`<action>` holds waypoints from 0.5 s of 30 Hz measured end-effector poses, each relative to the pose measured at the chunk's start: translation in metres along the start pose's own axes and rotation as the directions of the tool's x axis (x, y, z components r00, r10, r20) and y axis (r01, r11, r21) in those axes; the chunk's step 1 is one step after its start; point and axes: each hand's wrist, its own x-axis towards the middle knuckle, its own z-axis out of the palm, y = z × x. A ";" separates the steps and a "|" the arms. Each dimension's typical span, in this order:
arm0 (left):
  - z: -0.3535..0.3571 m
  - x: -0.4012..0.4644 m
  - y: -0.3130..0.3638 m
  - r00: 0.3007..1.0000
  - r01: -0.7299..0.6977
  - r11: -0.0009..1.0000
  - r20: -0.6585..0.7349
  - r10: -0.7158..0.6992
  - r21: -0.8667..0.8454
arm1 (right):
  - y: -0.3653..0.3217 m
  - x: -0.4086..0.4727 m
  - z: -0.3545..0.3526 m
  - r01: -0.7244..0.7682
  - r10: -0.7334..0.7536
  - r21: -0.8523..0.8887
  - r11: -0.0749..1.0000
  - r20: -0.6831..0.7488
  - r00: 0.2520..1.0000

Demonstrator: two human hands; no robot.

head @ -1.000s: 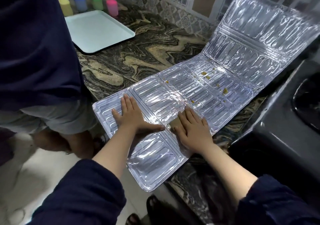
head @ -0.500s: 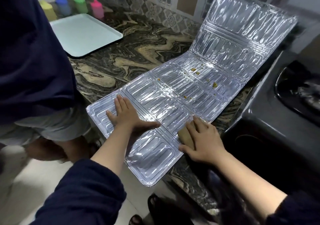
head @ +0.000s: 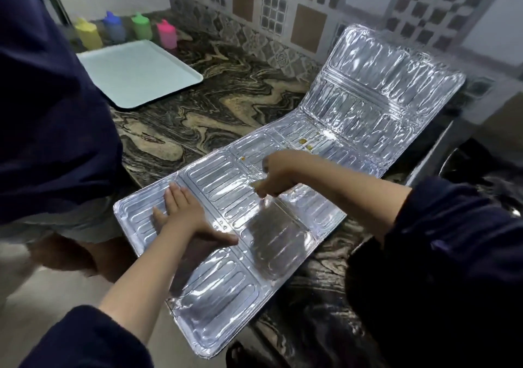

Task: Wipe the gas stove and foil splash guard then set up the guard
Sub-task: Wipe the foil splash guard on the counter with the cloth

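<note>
The silver foil splash guard lies unfolded on the marbled counter. Its far panels lean up against the tiled wall, and its near end hangs over the counter's front edge. My left hand rests flat on the near-left panel, fingers straight. My right hand, blurred, is over the middle panel with its fingers curled round a tan sponge, of which only a sliver shows. Yellow-brown grease spots dot the foil just beyond that hand. The black gas stove stands to the right, partly hidden by my sleeve.
Another person in a dark top stands close at the left, by the counter's edge. A pale tray sits at the back left with several coloured bottles behind it. The tiled wall runs along the back.
My right hand has slid with the sponge from the guard's near right edge up and inward to the middle panel. My left hand stays pressed in place. The view has pulled back.
</note>
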 end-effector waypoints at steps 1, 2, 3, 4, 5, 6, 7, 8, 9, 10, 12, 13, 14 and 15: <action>-0.002 -0.001 0.000 1.000 0.023 1.000 0.017 -0.023 0.004 | 0.001 0.014 -0.005 0.022 -0.023 -0.023 0.999 -0.041 0.999; -0.003 -0.001 -0.001 0.999 0.035 0.999 0.033 -0.035 0.004 | 0.001 0.029 -0.006 0.040 -0.043 -0.032 0.999 -0.091 0.995; -0.004 -0.001 0.000 0.999 0.028 1.000 0.038 -0.028 -0.001 | 0.001 0.043 -0.005 0.046 -0.048 -0.011 0.999 -0.147 0.988; -0.005 0.001 0.001 0.999 0.012 1.000 0.031 -0.011 -0.011 | 0.000 0.061 -0.003 0.052 -0.046 0.028 0.998 -0.203 0.978; -0.006 0.005 0.003 1.000 -0.013 1.000 0.018 0.014 -0.021 | -0.003 0.077 0.000 0.064 -0.044 0.073 0.995 -0.258 0.965; -0.007 0.007 0.008 0.999 -0.046 0.998 -0.005 0.045 -0.031 | -0.006 0.090 0.005 0.073 -0.038 0.104 0.992 -0.306 0.951; -0.007 0.012 0.012 0.997 -0.071 0.997 -0.037 0.069 -0.042 | -0.011 0.104 0.008 0.090 -0.045 0.113 0.990 -0.348 0.936; -0.006 0.018 0.018 0.993 -0.091 0.995 -0.076 0.087 -0.046 | -0.016 0.118 0.010 0.103 -0.054 0.111 0.988 -0.377 0.925; -0.003 0.023 0.025 0.987 -0.112 0.993 -0.119 0.107 -0.036 | -0.020 0.126 0.012 0.105 -0.056 0.106 0.989 -0.391 0.919; 0.000 0.027 0.030 0.978 -0.132 0.991 -0.163 0.127 -0.018 | -0.024 0.134 0.015 0.105 -0.053 0.114 0.988 -0.387 0.921; 0.012 0.035 0.037 0.956 -0.157 0.987 -0.248 0.155 0.012 | -0.028 0.146 0.025 0.118 -0.073 0.122 0.986 -0.322 0.944; 0.018 0.036 0.037 0.944 -0.162 0.986 -0.286 0.162 0.024 | -0.028 0.151 0.034 0.127 -0.098 0.097 0.987 -0.265 0.959; 0.023 0.037 0.037 0.934 -0.164 0.986 -0.318 0.165 0.032 | -0.027 0.154 0.044 0.140 -0.120 0.077 0.987 -0.222 0.968; 0.026 0.038 0.037 0.926 -0.162 0.986 -0.341 0.165 0.037 | -0.027 0.157 0.053 0.154 -0.135 0.080 0.985 -0.208 0.969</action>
